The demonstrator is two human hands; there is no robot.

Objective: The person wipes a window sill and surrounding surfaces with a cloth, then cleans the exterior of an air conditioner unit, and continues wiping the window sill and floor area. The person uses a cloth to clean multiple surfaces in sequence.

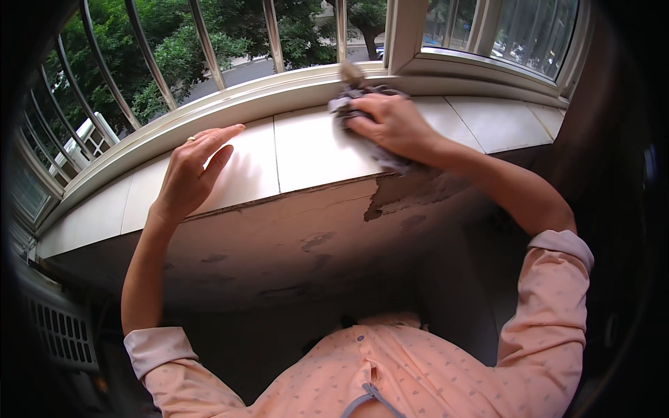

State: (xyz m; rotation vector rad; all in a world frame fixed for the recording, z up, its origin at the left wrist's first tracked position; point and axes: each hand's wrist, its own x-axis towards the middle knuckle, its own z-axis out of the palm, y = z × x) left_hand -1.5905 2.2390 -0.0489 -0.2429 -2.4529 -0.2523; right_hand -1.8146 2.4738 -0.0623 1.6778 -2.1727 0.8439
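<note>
A crumpled grey cloth is bunched in my right hand, over the white-tiled windowsill beside the window track. Part of the cloth hangs towards the sill's front edge, and its upper end is blurred. My left hand, with a ring on one finger, is held over the tiles further left. Its fingers are extended, the thumb stands apart, and it holds nothing. Whether its fingertips touch the sill or the frame is not plain.
Metal window bars stand beyond the window track. A framed glass pane is at the right. Under the sill, the wall has cracked, peeling plaster. A slotted plastic crate or grille is at lower left.
</note>
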